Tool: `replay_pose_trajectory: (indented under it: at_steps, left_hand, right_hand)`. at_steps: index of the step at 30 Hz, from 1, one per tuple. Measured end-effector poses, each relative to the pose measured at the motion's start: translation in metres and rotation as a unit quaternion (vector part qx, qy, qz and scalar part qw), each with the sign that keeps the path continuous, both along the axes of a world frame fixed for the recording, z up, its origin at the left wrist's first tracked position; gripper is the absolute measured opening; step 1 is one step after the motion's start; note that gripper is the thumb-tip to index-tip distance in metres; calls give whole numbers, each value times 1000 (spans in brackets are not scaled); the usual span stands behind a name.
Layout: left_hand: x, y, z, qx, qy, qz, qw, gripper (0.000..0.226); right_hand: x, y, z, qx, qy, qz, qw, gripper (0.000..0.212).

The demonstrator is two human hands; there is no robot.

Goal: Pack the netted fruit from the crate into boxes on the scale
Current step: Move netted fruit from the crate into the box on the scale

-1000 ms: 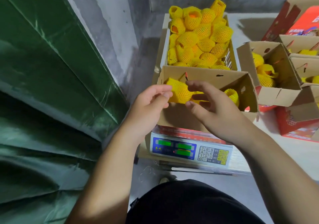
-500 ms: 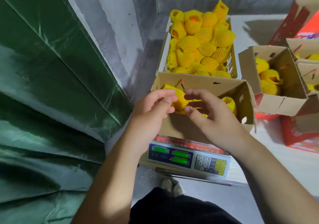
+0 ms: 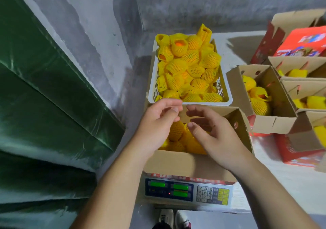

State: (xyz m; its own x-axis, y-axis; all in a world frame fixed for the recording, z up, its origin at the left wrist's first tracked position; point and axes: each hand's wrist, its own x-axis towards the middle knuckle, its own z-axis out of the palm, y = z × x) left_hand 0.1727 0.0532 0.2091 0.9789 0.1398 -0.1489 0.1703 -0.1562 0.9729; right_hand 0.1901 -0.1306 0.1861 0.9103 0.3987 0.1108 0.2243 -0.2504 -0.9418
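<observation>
while both hands hover over the open cardboard box on the scale, neither one holds anything: the left hand has its fingers loosely bent and apart above the box's left side, and the right hand is spread, fingers relaxed and separated, thumb tip just over the fruit. between and beneath the hands, several pieces of netted fruit lie in the bottom of the box (yellow foam mesh sleeves, packed close together, count unclear since the hands cover part of them). the 2 hands are near each other but do not touch.

just behind the box stands the white plastic crate, heaped with more netted fruit, some sleeves showing orange skin at their open ends; 1 sleeve sticks up at the far right corner. the scale's front panel faces the person, with green lit displays and a keypad.

to the right on the pale worktop are other open cardboard boxes, each with netted fruit inside, and a red printed carton further back. a green tarp hangs along the left against a grey wall. shoes show at the bottom edge, below the scale.
</observation>
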Motion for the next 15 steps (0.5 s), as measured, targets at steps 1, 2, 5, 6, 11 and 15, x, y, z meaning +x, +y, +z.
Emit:
replay_pose_trajectory:
  at_steps: [1, 2, 5, 6, 11, 15]
  left_hand:
    - [7, 0, 0, -2, -1, -9, 1000, 24]
    - [14, 1, -1, 1, -3, -20, 1000, 24]
    - [37, 1, -5, 34, -21, -59, 997, 23]
    - [45, 2, -8, 47, -25, -68, 996, 24]
    - [100, 7, -23, 122, -28, -110, 986, 20]
    - [150, -2, -33, 206, -6, -166, 964, 27]
  right_hand:
    - [4, 0, 1, -2, 7, -5, 1000, 35]
    - [8, 1, 1, -5, 15, -11, 1000, 35]
    - [25, 1, 2, -43, 15, -41, 998, 36]
    - [33, 1, 3, -68, 8, -54, 996, 37]
    - [82, 3, 7, -227, -31, -105, 968, 40]
    - [130, 5, -2, -347, -26, -102, 932, 47]
